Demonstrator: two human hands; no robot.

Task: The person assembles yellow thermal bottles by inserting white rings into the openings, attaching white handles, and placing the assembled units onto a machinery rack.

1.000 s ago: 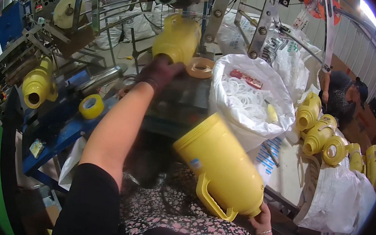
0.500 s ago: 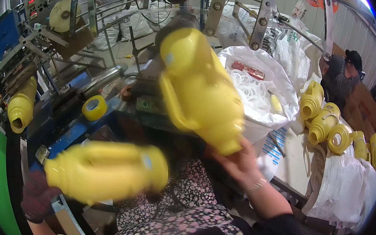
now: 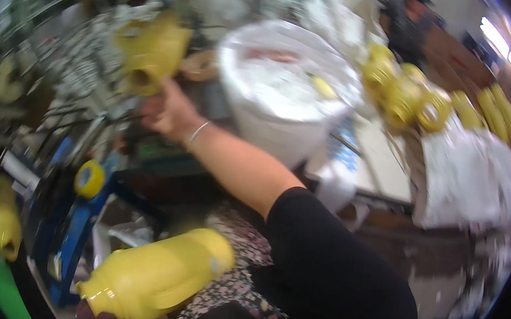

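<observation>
At the bottom left, my gloved left hand (image 3: 94,318) grips the narrow neck of a yellow plastic jug body (image 3: 159,274). The jug body lies slanted in front of my floral apron, its wide end up and to the right. My bare right hand (image 3: 170,112), with a bracelet at the wrist, reaches to the upper left. Its fingers look apart, with the upper ones against or right beside the neck of a second yellow jug body (image 3: 158,53). That one sits tilted at the machine, neck toward me. Motion blurs both the hand and this jug body.
A white sack (image 3: 285,110) of clear rings stands at the centre. More yellow jug bodies (image 3: 402,100) lie on the table to its right, near a co-worker (image 3: 406,26). A yellow tape roll (image 3: 89,179) sits by a blue frame (image 3: 75,246). Another jug body (image 3: 4,220) is at far left.
The view has swung right. My right arm is stretched farther out, and its fingers have loosened from the second jug body's neck. My left hand's jug body has sunk lower and tilted.
</observation>
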